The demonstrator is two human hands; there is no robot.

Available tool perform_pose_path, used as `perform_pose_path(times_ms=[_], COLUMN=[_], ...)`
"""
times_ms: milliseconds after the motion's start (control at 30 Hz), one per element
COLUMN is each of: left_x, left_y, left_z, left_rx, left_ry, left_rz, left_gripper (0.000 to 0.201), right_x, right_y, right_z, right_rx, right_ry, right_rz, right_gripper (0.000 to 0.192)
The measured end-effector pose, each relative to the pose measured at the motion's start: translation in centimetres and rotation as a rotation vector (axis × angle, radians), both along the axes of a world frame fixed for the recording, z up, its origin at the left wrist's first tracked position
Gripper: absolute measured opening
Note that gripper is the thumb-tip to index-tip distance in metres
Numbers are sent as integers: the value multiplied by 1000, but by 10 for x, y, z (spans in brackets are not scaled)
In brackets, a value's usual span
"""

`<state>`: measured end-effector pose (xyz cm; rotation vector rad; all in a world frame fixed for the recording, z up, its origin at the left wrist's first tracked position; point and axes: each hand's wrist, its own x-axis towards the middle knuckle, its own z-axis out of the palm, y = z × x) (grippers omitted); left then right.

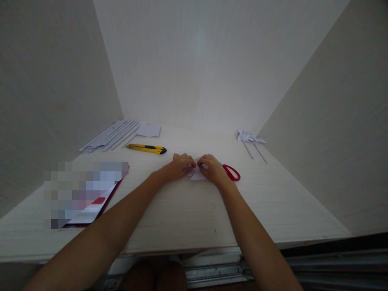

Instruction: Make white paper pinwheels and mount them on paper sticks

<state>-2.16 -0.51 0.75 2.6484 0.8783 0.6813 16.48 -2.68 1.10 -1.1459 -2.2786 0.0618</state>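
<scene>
- At the far left of the tabletop (182,210), a flat dark-edged item (91,210) (partly blurred out) lies near the front edge, well apart from the work.
- Behind it, a row of white paper strips (110,135) lies fanned at the back left, with a small white sheet (149,130) just beside them and a yellow utility knife (146,148) in front, blade end pointing right.
- The left hand (180,165) rests palm-down at the centre of the tabletop, its fingertips pressed onto the left part of a small folded white paper piece (197,174).
- The right hand (212,167) meets it from the other side, fingers curled and pinching or pressing the paper's upper edge; the fingertips of the two hands nearly touch.
- The step in hand looks like creasing a fold in the paper, which lies flat on the tabletop between and under the hands.
- A next move would likely call for holding the sheet steady with one hand while the other runs along the crease (judged from the pose only).
- Red-handled scissors (232,172) lie touching or just behind the right wrist.
- At the back right, finished paper pinwheels on thin sticks (251,139) lie well apart.
</scene>
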Motion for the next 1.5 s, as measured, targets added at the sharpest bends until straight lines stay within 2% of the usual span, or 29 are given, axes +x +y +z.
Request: perform_pose_path(times_ms=[100,200,333,533,833,1133,1500], left_x=[0,0,0,-1,-1,-1,-1], left_y=[2,3,3,6,4,4,7], left_z=[-1,-1,0,-3,-3,-3,-6], left_rx=[12,24,16,35,33,37,73], left_ry=[9,13,19,-21,-39,0,44], left_rz=[-8,-31,-32,-60,-42,-65,-75], left_gripper=[13,14,16,15,11,20,22], right_x=[1,1,-4,-9,-1,2,2], right_y=[4,8,7,2,1,0,-1], right_z=[-3,-8,-10,-5,-1,0,4], right_rx=[82,118,50,-11,-21,-13,-89], right_ry=[129,140,48,42,-44,-80,-87], right_rz=[-187,-372,-463,-342,-1,40,58], right_gripper=[19,22,12,10,12,15,20])
